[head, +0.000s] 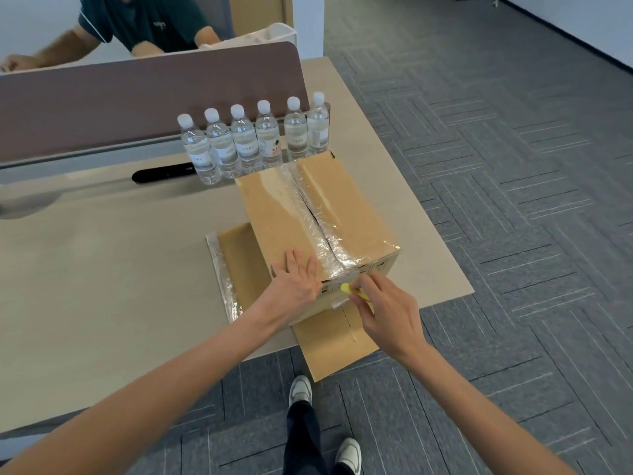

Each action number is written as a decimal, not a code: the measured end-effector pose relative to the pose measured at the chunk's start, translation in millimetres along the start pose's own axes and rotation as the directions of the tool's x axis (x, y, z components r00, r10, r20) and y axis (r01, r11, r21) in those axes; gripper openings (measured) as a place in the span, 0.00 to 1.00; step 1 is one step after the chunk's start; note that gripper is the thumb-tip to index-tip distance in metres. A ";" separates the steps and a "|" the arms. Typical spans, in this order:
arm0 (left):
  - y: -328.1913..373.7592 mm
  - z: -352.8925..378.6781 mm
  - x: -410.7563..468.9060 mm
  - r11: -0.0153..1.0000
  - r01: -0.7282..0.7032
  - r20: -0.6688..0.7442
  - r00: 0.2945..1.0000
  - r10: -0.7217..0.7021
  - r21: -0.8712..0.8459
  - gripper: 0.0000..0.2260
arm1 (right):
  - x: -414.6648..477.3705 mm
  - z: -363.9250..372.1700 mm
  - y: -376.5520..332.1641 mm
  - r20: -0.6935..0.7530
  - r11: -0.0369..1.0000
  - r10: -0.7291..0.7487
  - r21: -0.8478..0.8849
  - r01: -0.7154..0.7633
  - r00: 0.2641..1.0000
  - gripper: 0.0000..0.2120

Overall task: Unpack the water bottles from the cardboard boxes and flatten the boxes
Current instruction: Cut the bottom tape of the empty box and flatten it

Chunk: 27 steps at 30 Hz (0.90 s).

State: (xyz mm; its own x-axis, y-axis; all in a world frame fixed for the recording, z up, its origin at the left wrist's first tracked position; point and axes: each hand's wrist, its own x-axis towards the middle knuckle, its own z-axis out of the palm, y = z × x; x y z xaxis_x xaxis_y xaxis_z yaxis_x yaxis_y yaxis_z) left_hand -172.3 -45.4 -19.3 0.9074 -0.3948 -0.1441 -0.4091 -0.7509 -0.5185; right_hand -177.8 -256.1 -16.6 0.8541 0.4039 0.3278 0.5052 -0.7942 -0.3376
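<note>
While the left hand (297, 275) lay flat and open on the near left part of the box top, the right hand (387, 311) was closed around a small yellow cutter (354, 292), its tip at the near end of the taped seam. Box (318, 214) sat upright on the surface (102, 269), at its right near corner, resting partly on a flattened box (236, 265) whose flap overhung the edge. Clear tape (308, 207) ran the full length of the top; a dark split showed along its middle part. Seam's long axis ran away from the person, slightly leftward, so it lay straight ahead of the cutter tip. Right hand was nearer the seam end; left hand was just beside the tape, to its left. Judgement: cutting stroke should go away from the body, along the seam, left hand steadying. Six water bottles (255, 138) stood in a row beyond the box's far end, near it.
</note>
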 end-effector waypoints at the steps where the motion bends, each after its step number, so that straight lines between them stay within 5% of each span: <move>1: 0.7 -1.3 -0.2 1.000 -0.012 0.004 1.000 0.012 0.019 0.25 | 0.2 0.6 0.4 0.001 1.000 0.002 0.009 -0.002 1.000 0.05; 27: -4.0 13.8 3.0 1.000 -0.015 -0.156 0.988 0.014 -0.006 0.24 | 13.5 6.2 2.5 0.001 0.999 0.001 0.049 -0.001 1.000 0.05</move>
State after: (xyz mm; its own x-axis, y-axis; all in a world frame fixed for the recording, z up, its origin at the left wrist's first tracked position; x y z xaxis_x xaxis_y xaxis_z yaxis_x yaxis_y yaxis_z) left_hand -166.6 -36.3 -29.2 0.8752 -0.4834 -0.0182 -0.4236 -0.7478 -0.5113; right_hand -164.3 -249.8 -18.5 0.8544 0.4037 0.3271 0.5102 -0.7711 -0.3809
